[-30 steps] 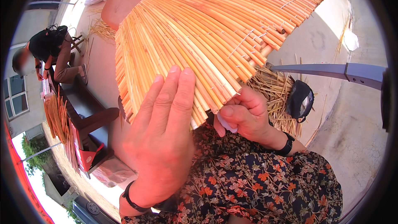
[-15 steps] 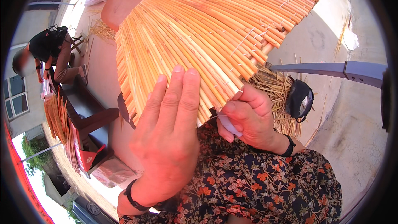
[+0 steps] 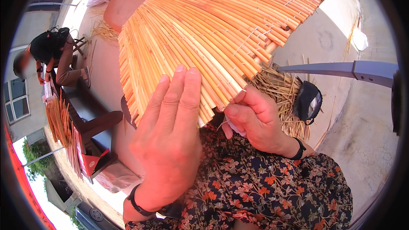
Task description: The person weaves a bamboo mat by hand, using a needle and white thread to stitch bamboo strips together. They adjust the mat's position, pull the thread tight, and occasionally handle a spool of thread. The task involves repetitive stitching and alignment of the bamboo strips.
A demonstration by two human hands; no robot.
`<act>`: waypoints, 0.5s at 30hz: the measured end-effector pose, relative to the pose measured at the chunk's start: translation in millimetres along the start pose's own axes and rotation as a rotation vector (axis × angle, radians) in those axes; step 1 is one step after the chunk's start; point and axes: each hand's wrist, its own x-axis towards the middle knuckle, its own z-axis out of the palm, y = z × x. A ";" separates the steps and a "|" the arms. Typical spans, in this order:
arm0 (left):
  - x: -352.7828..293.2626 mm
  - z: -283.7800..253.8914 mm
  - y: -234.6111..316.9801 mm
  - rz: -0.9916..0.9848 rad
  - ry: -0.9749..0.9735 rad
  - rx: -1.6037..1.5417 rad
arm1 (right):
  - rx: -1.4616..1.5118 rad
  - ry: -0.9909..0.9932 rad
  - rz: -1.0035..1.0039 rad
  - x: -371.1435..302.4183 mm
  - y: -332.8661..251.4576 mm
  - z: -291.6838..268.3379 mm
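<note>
A mat of straw-coloured reed stalks [image 3: 187,38], bound side by side with white thread, spreads like a fan across the upper middle and comes down to my lap. My left hand [image 3: 168,140] lies on its near left part, with the fingers stretched out flat over the stalks. At the mat's near right corner my right hand [image 3: 262,119] is closed in a pinch beside the stalk ends. A small white wad [image 3: 233,126] shows beneath its curled fingers, partly hidden. Whatever lies between thumb and forefinger is too small to make out.
Cut straw [image 3: 277,89] is heaped on the floor to the right, beside a black bag [image 3: 307,103] and a grey metal bar [image 3: 336,71]. On the left, a person [image 3: 53,53] bends over a dark table [image 3: 87,145] bearing bundled stalks [image 3: 59,119].
The mat's near right corner has shifted slightly left and up. Less of the white wad shows under my right hand, which stays pinched. My left hand remains flat on the stalks.
</note>
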 end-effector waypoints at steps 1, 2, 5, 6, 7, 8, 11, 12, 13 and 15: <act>-0.3 0.4 0.7 -0.003 0.008 -0.005 | 0.001 -0.008 0.043 -0.6 -5.1 -0.4; -1.1 1.0 1.0 -0.002 0.011 0.002 | 0.002 -0.016 0.086 -0.8 -7.6 -0.8; 0.4 2.1 2.9 0.015 0.015 0.013 | 0.017 -0.011 0.115 -1.2 -9.6 -2.2; 2.1 1.8 3.7 0.024 0.015 0.010 | 0.037 -0.009 0.107 -1.1 -10.7 -2.4; 1.9 1.7 3.5 0.028 0.017 0.007 | 0.055 -0.008 0.103 -0.6 -10.9 -1.3; 1.0 1.7 4.0 0.027 0.009 0.017 | 0.074 -0.008 0.099 -0.1 -11.4 -0.4; -1.7 3.5 4.8 0.035 0.000 0.060 | 0.058 -0.005 0.107 1.0 -14.3 1.0; -1.7 5.2 3.4 0.047 0.006 0.083 | 0.074 -0.012 0.104 1.4 -13.9 0.5; -1.6 5.3 2.4 0.059 0.011 0.107 | 0.090 -0.018 0.099 1.7 -13.5 0.5; -1.0 3.4 1.7 0.077 0.003 0.113 | 0.098 -0.025 0.088 1.7 -11.8 0.1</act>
